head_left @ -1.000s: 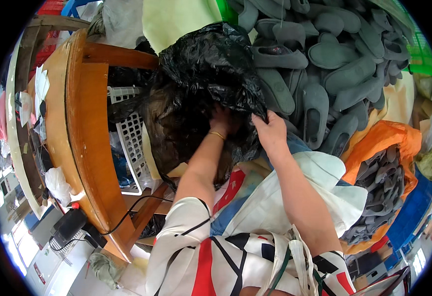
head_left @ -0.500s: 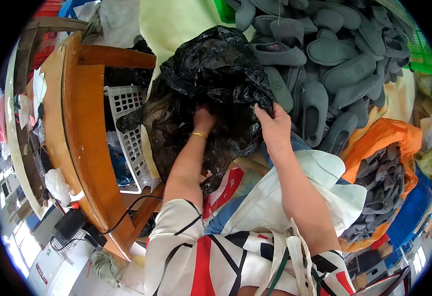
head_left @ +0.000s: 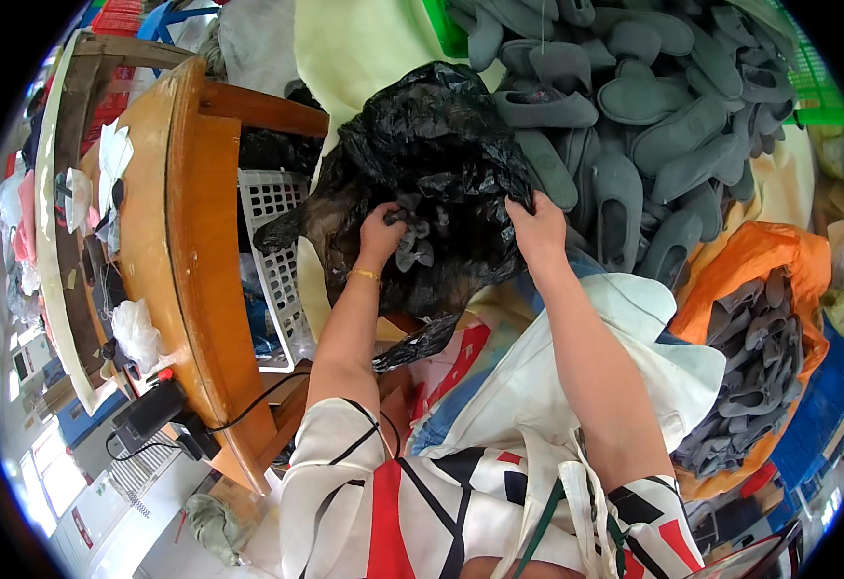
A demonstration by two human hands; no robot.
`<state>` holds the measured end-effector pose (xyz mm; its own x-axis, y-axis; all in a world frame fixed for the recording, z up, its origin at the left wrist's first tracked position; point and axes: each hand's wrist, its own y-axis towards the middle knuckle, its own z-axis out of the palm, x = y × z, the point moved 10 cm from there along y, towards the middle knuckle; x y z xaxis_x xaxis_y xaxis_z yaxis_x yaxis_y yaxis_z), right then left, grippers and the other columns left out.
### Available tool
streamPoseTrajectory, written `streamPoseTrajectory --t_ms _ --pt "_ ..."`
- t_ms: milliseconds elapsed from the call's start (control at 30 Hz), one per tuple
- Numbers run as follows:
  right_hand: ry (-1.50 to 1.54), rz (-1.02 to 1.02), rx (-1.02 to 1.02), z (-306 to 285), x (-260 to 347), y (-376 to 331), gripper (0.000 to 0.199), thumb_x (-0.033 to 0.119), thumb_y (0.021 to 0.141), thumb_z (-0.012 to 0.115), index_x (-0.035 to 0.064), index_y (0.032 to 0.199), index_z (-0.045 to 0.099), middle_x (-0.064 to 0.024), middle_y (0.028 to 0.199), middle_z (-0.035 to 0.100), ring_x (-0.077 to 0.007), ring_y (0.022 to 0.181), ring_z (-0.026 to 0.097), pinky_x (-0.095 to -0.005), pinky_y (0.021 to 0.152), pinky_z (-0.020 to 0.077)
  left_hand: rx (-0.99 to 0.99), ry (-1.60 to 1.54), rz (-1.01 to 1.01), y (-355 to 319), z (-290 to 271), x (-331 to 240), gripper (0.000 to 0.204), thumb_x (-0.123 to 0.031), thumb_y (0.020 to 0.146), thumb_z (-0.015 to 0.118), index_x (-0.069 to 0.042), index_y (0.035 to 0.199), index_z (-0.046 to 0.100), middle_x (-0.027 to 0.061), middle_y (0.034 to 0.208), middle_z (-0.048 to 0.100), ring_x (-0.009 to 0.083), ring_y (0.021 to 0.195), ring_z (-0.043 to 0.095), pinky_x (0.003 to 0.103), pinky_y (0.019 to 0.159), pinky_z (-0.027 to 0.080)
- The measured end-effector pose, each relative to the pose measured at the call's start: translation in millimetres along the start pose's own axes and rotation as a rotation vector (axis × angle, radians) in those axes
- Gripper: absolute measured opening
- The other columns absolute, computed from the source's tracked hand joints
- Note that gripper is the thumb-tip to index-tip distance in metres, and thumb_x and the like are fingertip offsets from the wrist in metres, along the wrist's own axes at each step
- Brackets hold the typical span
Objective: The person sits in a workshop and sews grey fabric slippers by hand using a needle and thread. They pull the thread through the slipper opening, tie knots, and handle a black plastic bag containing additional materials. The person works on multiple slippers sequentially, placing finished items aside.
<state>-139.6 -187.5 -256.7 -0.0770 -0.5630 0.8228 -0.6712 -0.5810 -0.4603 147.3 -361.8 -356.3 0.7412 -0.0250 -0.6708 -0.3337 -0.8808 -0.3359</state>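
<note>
Fingers of both the left hand [head_left: 381, 232] and right hand [head_left: 536, 220] pinch the black bag [head_left: 432, 154]; bunching its mouth shut likely needs a firmer gather.

My left hand [head_left: 381, 230] is curled shut against the black bag [head_left: 432, 145], a bangle at its wrist; my right hand [head_left: 538, 224] grips the bag's right edge.

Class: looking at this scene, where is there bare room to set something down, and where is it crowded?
Bare room: the curved orange wooden tabletop, between its littered left edge and the white plastic basket. Crowded: the grey slipper pile and the crumpled black plastic bag under both hands.
</note>
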Motion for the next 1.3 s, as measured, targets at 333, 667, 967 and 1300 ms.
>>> streamPoseTrajectory --t_ms 333,667,967,1300 --pt "-0.070 -0.109 0.093 -26.9 59.0 -42.5 0.043 0.035 0.080 0.070 -0.0044 0.097 0.066 -0.0215 0.087 0.069 -0.0339 0.087 0.067 -0.0429 0.079 0.0505 0.124 -0.784 -0.242 -36.6 -37.1 -11.0 0.040 -0.005 0.087 0.058 -0.003 0.127 0.059 0.0067 0.114 0.063 0.0161 0.100 0.059 0.031 0.089 0.048" --pt "0.510 -0.240 -0.181 -205.3 45.1 -167.1 0.022 0.022 0.089 0.066 0.0020 0.096 0.069 -0.0068 0.081 0.068 -0.0128 0.074 0.064 -0.0290 0.070 0.0514 0.502 -1.081 0.023 -200.2 -51.0 -259.9 0.042 -0.008 0.091 0.055 0.000 0.131 0.053 0.0164 0.122 0.064 0.0295 0.110 0.064 0.042 0.097 0.052" --pt "0.766 -0.208 -0.603 -379.3 -95.3 -329.8 0.018 0.020 0.097 0.062 0.0029 0.101 0.067 -0.0016 0.085 0.065 -0.0102 0.077 0.061 -0.0268 0.075 0.0520 0.906 -0.557 0.384 -366.1 28.4 -382.6 0.044 0.003 0.075 0.061 0.000 0.119 0.061 0.0015 0.110 0.064 0.0120 0.099 0.058 0.028 0.090 0.046" --pt "0.923 -0.188 -0.839 -414.6 -189.5 -423.2 0.016 0.016 0.097 0.062 0.0018 0.103 0.066 -0.0020 0.087 0.065 -0.0111 0.077 0.062 -0.0275 0.074 0.0538 0.702 0.162 0.996 -417.8 99.2 -376.3 0.044 -0.029 0.085 0.072 -0.002 0.118 0.064 0.0226 0.120 0.061 0.0361 0.109 0.060 0.037 0.091 0.049"
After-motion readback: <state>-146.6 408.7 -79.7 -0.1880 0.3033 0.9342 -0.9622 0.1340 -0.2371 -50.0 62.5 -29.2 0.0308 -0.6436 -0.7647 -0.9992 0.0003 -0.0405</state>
